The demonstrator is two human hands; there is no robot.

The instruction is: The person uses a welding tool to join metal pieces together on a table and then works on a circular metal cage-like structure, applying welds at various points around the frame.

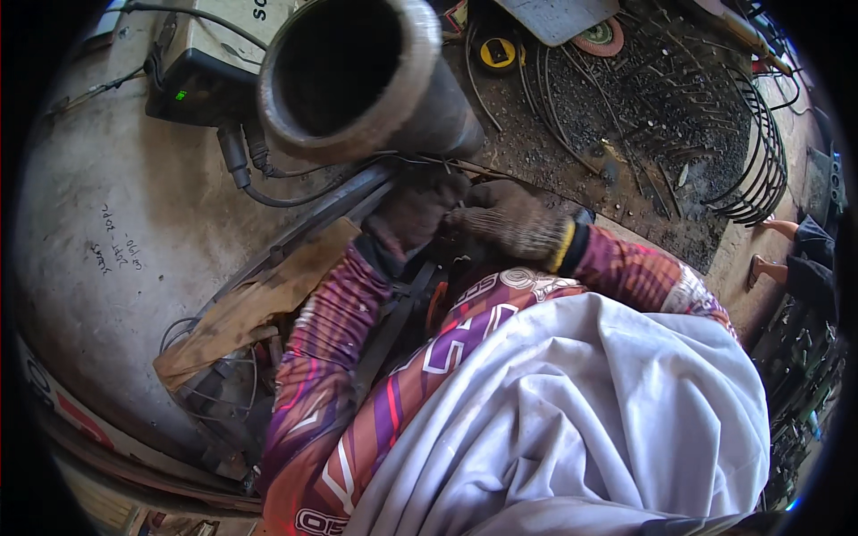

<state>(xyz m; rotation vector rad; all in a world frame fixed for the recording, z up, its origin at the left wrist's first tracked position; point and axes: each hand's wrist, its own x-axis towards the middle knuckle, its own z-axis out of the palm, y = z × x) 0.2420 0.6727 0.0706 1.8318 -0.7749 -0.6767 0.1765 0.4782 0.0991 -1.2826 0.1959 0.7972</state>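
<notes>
My left hand (413, 214) and my right hand (514, 221), both in dark, soiled work gloves, meet at the bench edge. The fingers of each are curled in, close together. Whatever sits between them is too small and dark to make out. Just beyond them a thick metal pipe (440, 112) lies with its wide open mouth turned up and to the left. A knitted cuff with a yellow band shows at my right wrist.
A boxy machine (210, 76) with a green display and thick cables stands left. A brown sheet (277, 286) lies near my left arm. Beyond the pipe are a tape measure (497, 54), a grinding disc (599, 37), rods and wire rings (769, 161). Another person's legs (773, 263) show far right.
</notes>
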